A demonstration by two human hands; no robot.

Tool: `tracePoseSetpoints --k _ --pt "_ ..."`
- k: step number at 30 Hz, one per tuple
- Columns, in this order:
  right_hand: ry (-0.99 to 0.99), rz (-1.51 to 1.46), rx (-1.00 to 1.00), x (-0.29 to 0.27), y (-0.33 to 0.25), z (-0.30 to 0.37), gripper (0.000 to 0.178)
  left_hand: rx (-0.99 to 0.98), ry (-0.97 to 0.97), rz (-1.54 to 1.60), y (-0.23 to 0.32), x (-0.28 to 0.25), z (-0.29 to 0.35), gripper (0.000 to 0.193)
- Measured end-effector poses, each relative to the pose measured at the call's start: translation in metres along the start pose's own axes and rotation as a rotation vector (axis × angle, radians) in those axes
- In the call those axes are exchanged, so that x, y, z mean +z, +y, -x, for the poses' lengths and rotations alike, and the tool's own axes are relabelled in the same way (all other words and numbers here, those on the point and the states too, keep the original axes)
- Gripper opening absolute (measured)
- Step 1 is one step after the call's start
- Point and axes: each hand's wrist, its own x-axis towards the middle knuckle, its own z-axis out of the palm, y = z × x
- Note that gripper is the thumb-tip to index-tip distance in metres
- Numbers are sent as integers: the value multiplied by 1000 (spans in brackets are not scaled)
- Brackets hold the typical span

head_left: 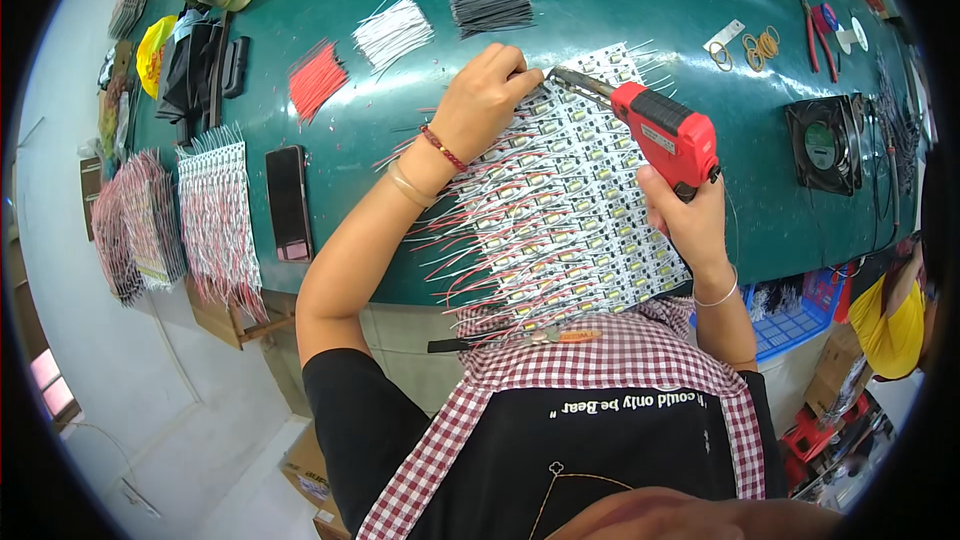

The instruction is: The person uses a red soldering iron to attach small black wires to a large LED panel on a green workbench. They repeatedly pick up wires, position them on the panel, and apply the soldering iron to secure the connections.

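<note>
A panel of joined small LED circuit boards (600, 200) lies before me at the table's near edge. Red and white wires stick out from its left side, and several thin wires from its far right. My left hand (485, 95) reaches over the far left part, thumb and forefinger pinched on a thin wire mostly hidden by the fingers. In my right hand (690, 215) is a red and black soldering gun (665, 135). Its metal tip points left and meets the panel's far edge, right beside the left fingertips. Whether tip and wire touch is too small to tell.
Beyond the panel lie bundles of red wires (317, 81), white wires (393, 33) and black wires (492, 9). A phone (288, 202) and more wired panels (218, 210) are at left. At right stand a black fan (824, 144), red-handled pliers (820, 40) and rubber bands (760, 48).
</note>
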Motion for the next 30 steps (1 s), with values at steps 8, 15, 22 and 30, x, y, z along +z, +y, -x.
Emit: tracePoseSetpoints --k 8,15,22,30 --pt "-4 -200 -55 -8 -1 4 15 20 9 -1 1 -1 -1 25" --pt "-21 -238 -68 -10 1 8 15 35 1 -67 1 -1 -1 23" --pt "-7 -252 -72 -13 4 13 14 81 -53 -101 -4 -13 -2 23" --pt "12 -292 -48 -17 3 15 13 32 -171 -123 -8 -50 -2 24"
